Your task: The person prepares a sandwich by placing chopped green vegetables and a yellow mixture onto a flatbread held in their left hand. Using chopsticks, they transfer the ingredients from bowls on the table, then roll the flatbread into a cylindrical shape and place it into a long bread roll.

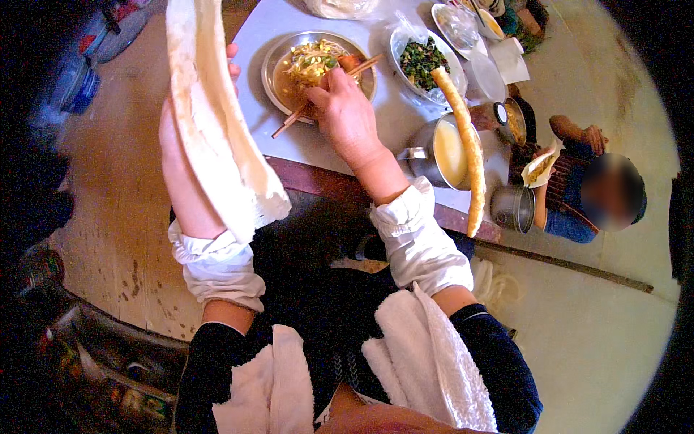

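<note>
A long folded flatbread (195,137), pale and browned along its edges, stands tall at the upper left. My left hand (233,64) is closed round it from behind, with only some fingertips showing past its right edge. Over the near rim of a metal plate (269,85) is my right hand (343,116), its fingers closed on a pair of wooden chopsticks (288,124). The chopsticks slant across the plate, partly hidden under the hand. Bean sprouts (307,64) with green bits and a reddish piece lie in the plate.
Right of my right hand are a bowl of chopped greens (423,64), a steel mug of pale liquid (452,155) and a long fried dough stick (470,152) across the mug. A metal cup (515,208) stands near the table edge. Another person (578,188) sits at right, holding filled bread.
</note>
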{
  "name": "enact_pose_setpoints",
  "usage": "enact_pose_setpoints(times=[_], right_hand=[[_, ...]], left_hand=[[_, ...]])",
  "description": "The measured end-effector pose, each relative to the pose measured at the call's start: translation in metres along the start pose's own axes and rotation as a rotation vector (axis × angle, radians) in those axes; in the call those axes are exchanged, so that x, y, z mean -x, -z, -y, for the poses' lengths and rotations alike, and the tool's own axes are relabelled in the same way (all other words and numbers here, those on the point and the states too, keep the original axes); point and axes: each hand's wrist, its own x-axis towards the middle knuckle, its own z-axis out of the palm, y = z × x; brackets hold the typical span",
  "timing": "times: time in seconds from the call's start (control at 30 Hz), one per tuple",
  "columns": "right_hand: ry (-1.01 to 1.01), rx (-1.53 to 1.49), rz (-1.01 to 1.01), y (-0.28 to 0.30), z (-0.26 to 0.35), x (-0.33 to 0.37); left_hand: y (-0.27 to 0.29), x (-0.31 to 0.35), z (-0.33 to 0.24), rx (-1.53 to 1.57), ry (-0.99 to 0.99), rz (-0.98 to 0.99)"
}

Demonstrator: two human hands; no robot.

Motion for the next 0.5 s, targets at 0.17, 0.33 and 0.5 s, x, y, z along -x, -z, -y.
enact_pose_setpoints(times=[0.17, 0.33, 0.5], right_hand=[[-0.087, -0.141, -0.513, 0.055, -0.012, 0.009], [-0.342, -0.791, -0.749, 0.091, -0.016, 0.036], [-0.422, -0.823, -0.658, 0.087, -0.027, 0.036]], left_hand=[[-0.021, -0.008, 0.019, 0.154, 0.015, 0.070], [-0.017, 0.002, 0.035, 0.044, 0.019, 0.050], [-0.033, 0.007, 0.059, 0.003, -0.023, -0.039]])
